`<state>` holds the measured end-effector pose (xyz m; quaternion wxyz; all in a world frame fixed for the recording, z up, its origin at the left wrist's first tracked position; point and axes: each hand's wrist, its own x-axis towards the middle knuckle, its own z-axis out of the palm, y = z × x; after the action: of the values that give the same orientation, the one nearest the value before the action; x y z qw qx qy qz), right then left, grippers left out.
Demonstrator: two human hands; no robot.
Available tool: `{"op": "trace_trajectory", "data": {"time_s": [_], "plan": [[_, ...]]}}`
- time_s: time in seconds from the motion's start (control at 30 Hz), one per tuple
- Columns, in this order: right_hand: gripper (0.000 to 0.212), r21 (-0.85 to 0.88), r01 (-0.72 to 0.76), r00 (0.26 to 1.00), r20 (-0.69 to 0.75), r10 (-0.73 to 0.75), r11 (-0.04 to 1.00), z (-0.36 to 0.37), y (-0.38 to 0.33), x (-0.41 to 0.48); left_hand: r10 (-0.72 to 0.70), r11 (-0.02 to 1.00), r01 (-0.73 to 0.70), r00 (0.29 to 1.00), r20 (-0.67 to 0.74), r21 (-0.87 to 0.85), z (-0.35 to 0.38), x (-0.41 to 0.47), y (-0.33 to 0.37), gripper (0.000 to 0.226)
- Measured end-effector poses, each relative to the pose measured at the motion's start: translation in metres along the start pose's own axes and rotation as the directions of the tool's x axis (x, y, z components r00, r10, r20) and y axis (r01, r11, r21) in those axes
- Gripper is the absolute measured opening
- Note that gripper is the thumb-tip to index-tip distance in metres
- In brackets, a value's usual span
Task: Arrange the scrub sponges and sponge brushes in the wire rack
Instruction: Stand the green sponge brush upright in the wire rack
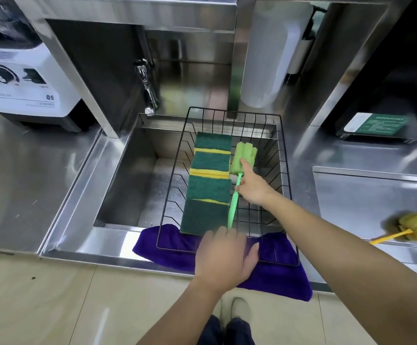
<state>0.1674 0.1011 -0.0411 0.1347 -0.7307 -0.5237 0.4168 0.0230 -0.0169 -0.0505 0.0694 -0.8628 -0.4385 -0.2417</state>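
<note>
Hidden, cropped and blurred parts at the sink

The left hand (223,255) covers the near end of the green sponge brush (236,192) handle and part of the wire rack (285,185) front rim; whether its fingers grip the handle cannot be told. The right hand (252,186) hides a stretch of that handle. The purple cloth (272,277) lies partly under the rack. The yellow sponge brush (416,226) is blurred and cut off at the right edge. The blender (21,78) is cropped at the left edge, its label print too small to read. The green card (379,123) text is illegible.
</note>
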Motion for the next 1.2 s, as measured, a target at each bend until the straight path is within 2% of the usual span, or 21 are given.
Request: {"op": "trace_trajectory", "data": {"time_s": [0.1,0.2,0.4,0.47,0.63,0.73,0.83,0.97,1.13,1.2], "plan": [[0.072,0.0,0.015,0.999,-0.047,-0.015,1.0,-0.005,0.001,-0.002,0.003,1.0,-0.003,1.0,0.01,0.003,0.0,0.0,0.0,0.039],[0.052,-0.028,0.046,0.975,-0.218,-0.051,0.999,-0.016,-0.001,-0.009,0.014,1.0,-0.014,1.0,0.009,0.001,-0.001,0.0,0.0,0.039],[0.027,-0.001,0.149,0.851,-0.51,-0.129,0.989,-0.048,0.009,-0.033,0.089,0.996,-0.089,0.995,0.042,0.005,-0.001,0.002,0.004,0.04],[0.027,-0.027,0.089,0.817,-0.57,-0.088,0.996,-0.061,0.023,-0.043,0.092,0.996,-0.092,0.993,0.072,-0.003,-0.002,0.006,0.012,0.042],[0.029,-0.039,-0.251,0.664,-0.734,0.143,0.967,-0.089,0.082,-0.074,0.167,0.986,-0.161,0.973,0.157,-0.048,0.002,0.011,0.047,0.048],[0.034,0.013,-0.417,0.588,-0.759,0.28,0.909,-0.102,0.117,-0.096,0.181,0.983,-0.176,0.964,0.195,-0.041,0.005,0.012,0.053,0.05],[0.037,0.105,-0.52,0.536,-0.733,0.419,0.848,-0.11,0.146,-0.115,0.2,0.98,-0.197,0.96,0.197,-0.036,0.007,0.012,0.052,0.05],[0.05,0.124,-0.63,0.546,-0.631,0.551,0.766,-0.107,0.17,-0.126,0.196,0.981,-0.192,0.962,0.19,-0.038,0.007,0.011,0.053,0.05],[0.05,0.136,-0.649,0.548,-0.599,0.584,0.749,-0.099,0.179,-0.127,0.197,0.98,-0.19,0.963,0.183,-0.055,0.005,0.012,0.054,0.051],[0.05,0.199,-0.619,0.547,-0.585,0.598,0.76,-0.101,0.178,-0.126,0.19,0.982,-0.183,0.965,0.18,-0.054,0.004,0.011,0.054,0.05]]}}
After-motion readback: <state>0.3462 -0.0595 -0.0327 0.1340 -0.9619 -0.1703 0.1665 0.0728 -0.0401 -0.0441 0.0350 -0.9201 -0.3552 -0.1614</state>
